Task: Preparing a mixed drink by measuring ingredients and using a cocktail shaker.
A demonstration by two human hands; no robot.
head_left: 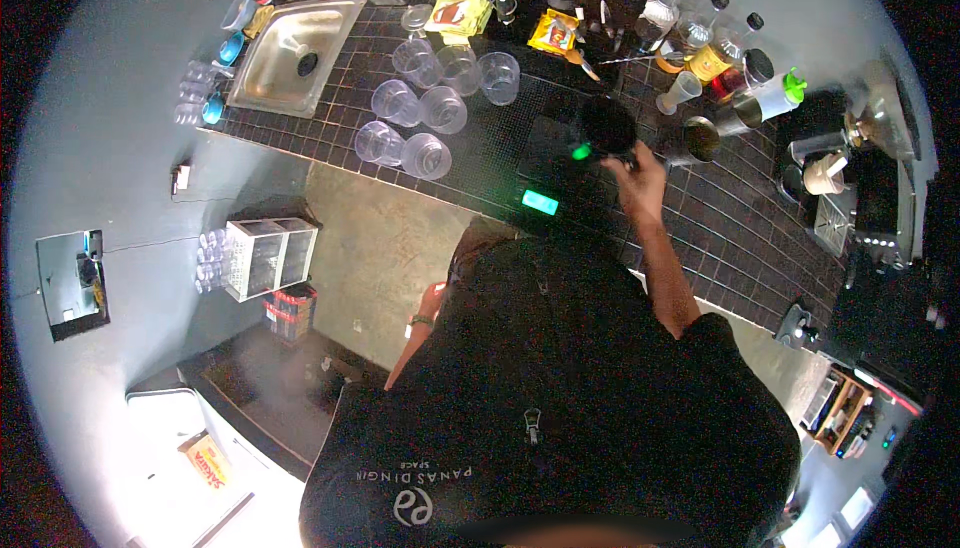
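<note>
My right hand [640, 180] is closed on the side of a dark, round black container [607, 128] above the dark counter. Its exact kind is lost in the shadow. A small green glow shows at the container's left side, and a lit green display [540, 202] sits nearer the counter's front edge. To the left of the container stand several clear plastic cups [440, 110]. A metal cup [698, 140] is just to the right of my right hand. Down by my left side, off the counter, is my left hand [431, 302]. Small white patches show beside it; my body hides its fingers.
A steel sink [290, 58] is set into the counter's left end. Bottles [700, 23] line the back right, with a small clear measuring cup [680, 93] before them. Yellow packets [460, 12] lie at the back. A white rack [270, 258] stands on the left floor.
</note>
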